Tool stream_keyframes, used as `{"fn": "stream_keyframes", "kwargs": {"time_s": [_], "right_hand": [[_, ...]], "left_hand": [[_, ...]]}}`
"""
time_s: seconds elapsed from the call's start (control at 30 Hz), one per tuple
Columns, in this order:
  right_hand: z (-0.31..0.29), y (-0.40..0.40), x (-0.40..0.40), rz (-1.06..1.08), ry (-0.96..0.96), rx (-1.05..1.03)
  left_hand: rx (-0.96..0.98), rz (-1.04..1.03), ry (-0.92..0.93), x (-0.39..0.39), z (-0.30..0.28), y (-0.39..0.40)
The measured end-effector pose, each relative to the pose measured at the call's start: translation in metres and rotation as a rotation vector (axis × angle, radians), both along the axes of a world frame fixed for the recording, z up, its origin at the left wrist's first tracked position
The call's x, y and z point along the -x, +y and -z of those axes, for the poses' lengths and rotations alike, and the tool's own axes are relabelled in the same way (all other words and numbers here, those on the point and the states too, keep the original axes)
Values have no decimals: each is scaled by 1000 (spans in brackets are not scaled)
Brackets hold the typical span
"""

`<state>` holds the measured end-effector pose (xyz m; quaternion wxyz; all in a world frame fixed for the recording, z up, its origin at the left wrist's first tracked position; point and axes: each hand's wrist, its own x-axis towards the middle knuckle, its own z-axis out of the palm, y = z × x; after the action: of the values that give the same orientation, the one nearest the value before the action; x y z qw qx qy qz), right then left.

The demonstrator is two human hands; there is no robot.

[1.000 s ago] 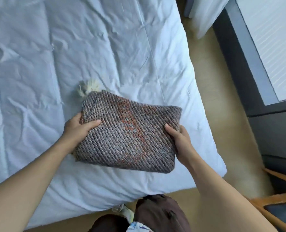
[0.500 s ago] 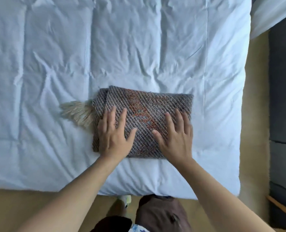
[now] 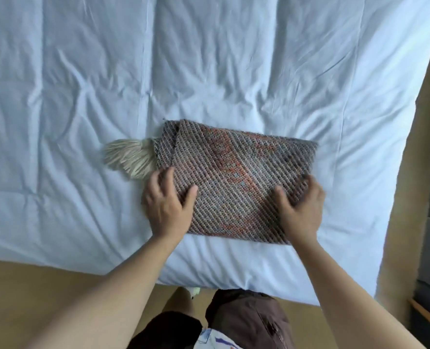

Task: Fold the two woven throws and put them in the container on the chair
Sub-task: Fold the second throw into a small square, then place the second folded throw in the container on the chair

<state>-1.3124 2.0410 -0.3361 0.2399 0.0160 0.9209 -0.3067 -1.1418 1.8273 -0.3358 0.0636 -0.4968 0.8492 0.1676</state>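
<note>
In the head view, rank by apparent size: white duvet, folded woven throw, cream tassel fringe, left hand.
1. white duvet
2. folded woven throw
3. left hand and cream tassel fringe: they look alike, so unranked.

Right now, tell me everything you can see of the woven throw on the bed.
The woven throw is folded into a thick rectangle lying flat on the white duvet, near the bed's front edge. It looks coarsely woven in grey diagonal ribs with an orange-red pattern. A cream tassel fringe sticks out at its left end. The left hand holds its left edge and the right hand its right edge, thumbs on top.
</note>
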Motion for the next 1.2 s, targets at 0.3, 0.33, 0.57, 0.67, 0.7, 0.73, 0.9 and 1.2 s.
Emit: {"fn": "stream_keyframes", "kwargs": {"time_s": [0.3, 0.33, 0.57, 0.67, 0.7, 0.73, 0.9, 1.2], "right_hand": [[-36, 5, 28, 447, -758, 543], [-48, 4, 22, 455, -713, 557], [-176, 30, -33, 446, -405, 662], [-233, 55, -70, 455, -264, 703], [-250, 66, -84, 463, -215, 715], [-267, 78, -98, 477, -161, 721], [-335, 154, -179, 599, 98, 754], [-419, 309, -324, 889, 478, 774]], "left_hand": [[-1157, -619, 314, 26, -47, -66], [-1153, -588, 291, 28, -56, -70], [-1170, -408, 133, 13, -144, -61], [-1172, -286, 141, 5, -166, -47], [-1177, -236, 151, 5, -176, -39], [-1175, -193, 164, 5, -189, -27], [-1209, 55, 171, 6, -265, 49], [-1393, 515, -14, -8, -351, 244]]}}
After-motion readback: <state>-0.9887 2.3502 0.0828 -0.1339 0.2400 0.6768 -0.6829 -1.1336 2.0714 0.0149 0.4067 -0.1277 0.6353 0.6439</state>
